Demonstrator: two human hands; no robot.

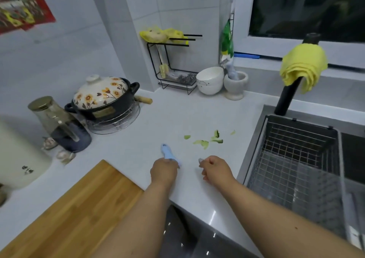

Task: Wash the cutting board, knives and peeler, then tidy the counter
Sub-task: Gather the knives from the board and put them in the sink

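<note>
My left hand [164, 171] grips a light blue handled tool [167, 153], the peeler or a small knife, low over the white counter [177, 115]; its blue end points away from me. To its right, my right hand [216, 170] hovers just above the counter with its fingers curled. A small pale bit shows at its fingertips, and I cannot tell what it is. The wooden cutting board [79, 208] lies at the lower left, touching neither hand. Green peel scraps [207, 141] lie just beyond my hands.
At right is the sink with a wire basket [296, 169], behind it a black faucet with a yellow cloth [304, 64] draped on it. A flowered pot [104, 98], glass jar [53, 119], white bowls [210, 80], mortar [236, 84] and black rack [173, 64] line the back.
</note>
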